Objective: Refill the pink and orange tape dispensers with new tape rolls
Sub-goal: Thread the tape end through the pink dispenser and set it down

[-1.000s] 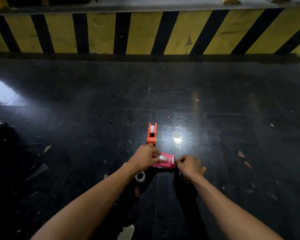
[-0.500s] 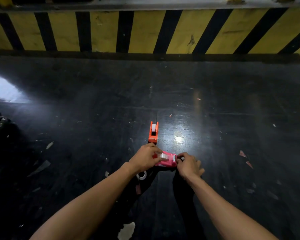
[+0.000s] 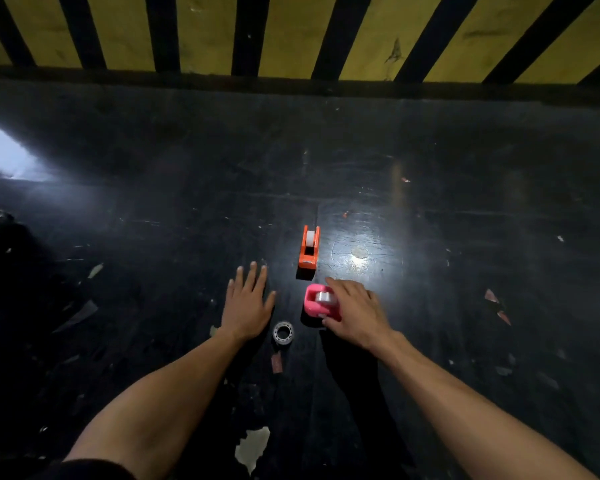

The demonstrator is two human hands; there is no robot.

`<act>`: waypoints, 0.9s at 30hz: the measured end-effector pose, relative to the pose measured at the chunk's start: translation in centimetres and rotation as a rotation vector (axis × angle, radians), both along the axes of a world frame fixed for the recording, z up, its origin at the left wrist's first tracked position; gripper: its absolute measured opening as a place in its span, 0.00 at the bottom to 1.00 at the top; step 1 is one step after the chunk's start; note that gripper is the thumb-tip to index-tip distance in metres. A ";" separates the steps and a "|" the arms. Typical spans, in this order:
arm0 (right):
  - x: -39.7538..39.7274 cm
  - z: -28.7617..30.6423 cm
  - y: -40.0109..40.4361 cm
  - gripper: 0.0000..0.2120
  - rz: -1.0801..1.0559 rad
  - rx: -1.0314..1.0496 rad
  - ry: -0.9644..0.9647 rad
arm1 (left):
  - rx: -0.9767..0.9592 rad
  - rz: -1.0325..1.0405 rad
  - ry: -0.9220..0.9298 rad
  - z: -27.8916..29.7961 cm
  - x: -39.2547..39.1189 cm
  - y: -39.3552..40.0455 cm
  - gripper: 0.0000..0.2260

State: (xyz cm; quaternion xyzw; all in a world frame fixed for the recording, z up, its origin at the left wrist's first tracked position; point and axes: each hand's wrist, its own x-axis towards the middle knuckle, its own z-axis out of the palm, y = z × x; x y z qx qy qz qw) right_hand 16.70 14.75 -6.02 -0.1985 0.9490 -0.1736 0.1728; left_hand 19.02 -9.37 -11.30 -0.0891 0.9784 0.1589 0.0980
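Released from the pink dispenser, left hand lies flat, fingers spread.

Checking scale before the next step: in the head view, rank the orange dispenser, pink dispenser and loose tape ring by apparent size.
1-2. orange dispenser and pink dispenser: they look alike, and the right hand hides part of the pink one, so I won't rank them.
3. loose tape ring: clearly smallest.

No readable text, labels, brands or numbers anywhere. Only marking: yellow and black warning stripes at 12 o'clock, carrying no lettering.
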 end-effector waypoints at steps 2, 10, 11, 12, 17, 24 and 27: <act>0.0 -0.4 -0.3 0.35 0.049 0.045 0.053 | -0.023 -0.022 0.004 -0.8 0.3 -0.1 0.29; -3.8 -0.4 1.2 0.28 -0.391 -0.169 -0.023 | -0.088 -0.023 0.093 -1.8 1.0 -0.1 0.29; -4.7 -0.5 1.6 0.30 -0.483 -0.200 -0.047 | -0.091 -0.019 0.097 -1.7 1.1 0.0 0.28; -5.6 -0.6 1.9 0.32 -0.559 -0.217 -0.069 | -0.094 -0.014 0.100 -1.8 1.1 0.1 0.28; -8.7 -0.4 1.7 0.38 -0.773 -0.245 -0.083 | -0.113 -0.009 0.113 -2.1 1.2 0.0 0.28; -10.5 -0.7 0.6 0.37 -0.808 -0.213 -0.085 | -0.092 0.001 0.134 -2.1 1.2 0.0 0.28; -10.3 -0.2 0.7 0.41 -0.806 -0.177 -0.083 | -0.044 0.040 0.162 -1.5 1.0 0.1 0.28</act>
